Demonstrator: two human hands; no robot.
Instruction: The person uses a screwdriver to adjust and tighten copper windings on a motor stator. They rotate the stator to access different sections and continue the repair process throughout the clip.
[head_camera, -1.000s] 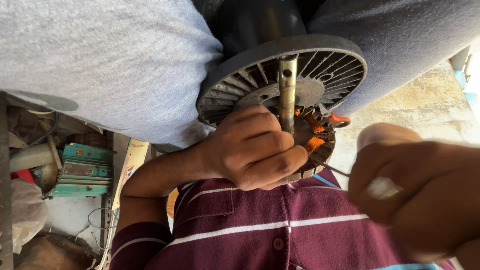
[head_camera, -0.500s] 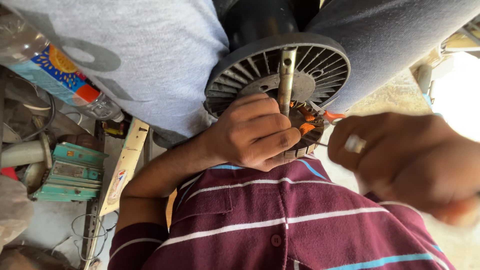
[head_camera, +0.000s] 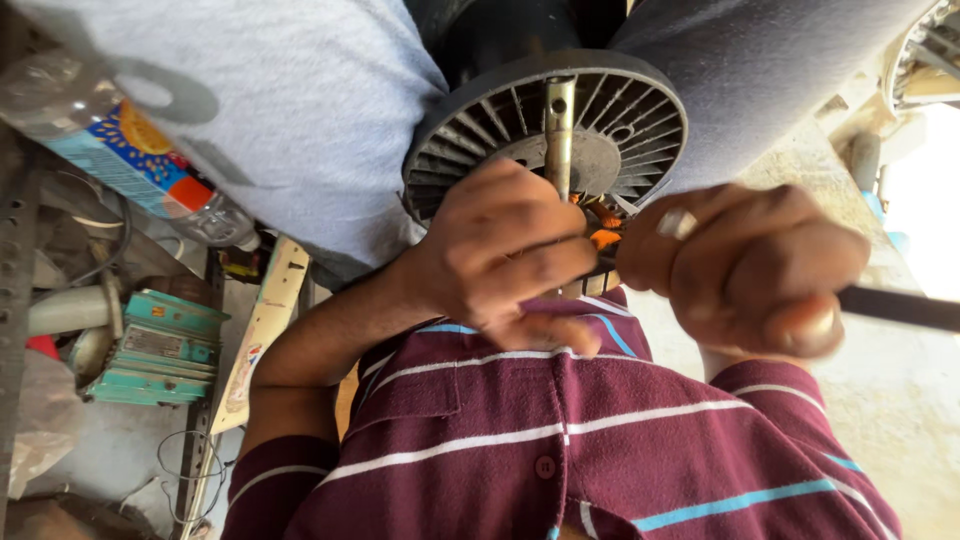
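— Where was the motor when you had both hands on it?

— You had the round black finned motor (head_camera: 600, 120) wedged between your knees, its steel shaft (head_camera: 559, 130) pointing back toward your chest. Your left hand (head_camera: 500, 255) sat right on its face, fingers curled shut around the orange windings (head_camera: 605, 238) just below the shaft.

— And the right hand?

— Your right hand (head_camera: 750, 265) was just beside the motor's lower edge, fist closed tight around a dark rod-like tool (head_camera: 900, 308) whose handle ran out sideways, away from the motor. Its working end was hidden behind your fingers, so I couldn't tell whether it touched the windings.

— Which hand was nearer?

— The left; it covered the spot, and the shaft stood right over it, crowding the way in.

— Anything else around?

— A plastic bottle (head_camera: 130, 150), a teal metal box (head_camera: 160, 350) and a pale wooden strip (head_camera: 260, 330) lay on the floor (head_camera: 100, 450) beyond your left arm, well apart.
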